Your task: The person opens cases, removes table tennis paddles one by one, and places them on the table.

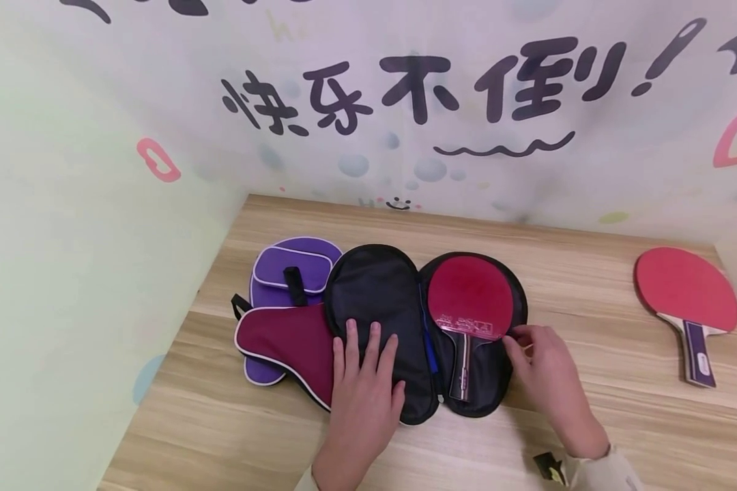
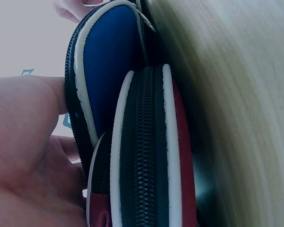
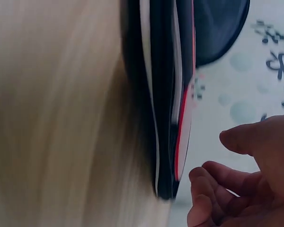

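A table tennis case lies unzipped and spread flat, its black-lined flap (image 1: 374, 293) on the left. Fingers spread and fairly straight, my left hand (image 1: 365, 395) rests on that flap. Its blue outside (image 2: 111, 61) shows in the left wrist view, with the thumb at the zipped edge. In the right half (image 1: 518, 307) of the case sits a red table tennis paddle (image 1: 469, 290), handle towards me. My right hand (image 1: 546, 368) is by the paddle's lower right edge. In the right wrist view its thumb and loosely bent fingers stand apart, with nothing between them.
A maroon case (image 1: 282, 337) with white piping lies partly under the flap, on top of a purple case (image 1: 310, 249). Another red paddle (image 1: 688, 286) lies at the right of the wooden table (image 1: 209, 416). A printed wall (image 1: 356, 184) rises behind.
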Motion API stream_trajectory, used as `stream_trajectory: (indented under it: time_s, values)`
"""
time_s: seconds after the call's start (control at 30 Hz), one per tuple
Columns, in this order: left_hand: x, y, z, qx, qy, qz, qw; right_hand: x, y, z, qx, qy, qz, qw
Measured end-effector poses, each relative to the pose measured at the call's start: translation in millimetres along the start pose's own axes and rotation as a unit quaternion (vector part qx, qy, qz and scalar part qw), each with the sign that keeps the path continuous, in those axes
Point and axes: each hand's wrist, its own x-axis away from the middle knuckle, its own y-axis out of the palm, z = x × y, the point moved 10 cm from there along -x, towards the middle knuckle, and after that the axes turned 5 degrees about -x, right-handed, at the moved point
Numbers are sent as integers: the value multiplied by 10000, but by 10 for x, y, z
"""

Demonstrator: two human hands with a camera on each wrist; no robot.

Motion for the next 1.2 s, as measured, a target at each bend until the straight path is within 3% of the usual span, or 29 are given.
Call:
stream_trajectory:
  time_s: [0.27,0.53,0.83,1.07,1.2]
  values:
    - [2,-5,8,-49,26,89,9999,157,281,-181,37,62,-275,9996]
    - [3,16,7,-13,-19,28,10000,245,401,-271,124,41,-241,9996]
    - [1,21,5,-15,-60,-11,10000,297,544,-340,472,245,-624,9966]
    - [1,16,17,-17,-53,3,10000,335,571,-418,995,187,-478,9937]
    - [-1,18,22,-40,-47,4,10000,366,579,-475,1288,-81,-242,9913]
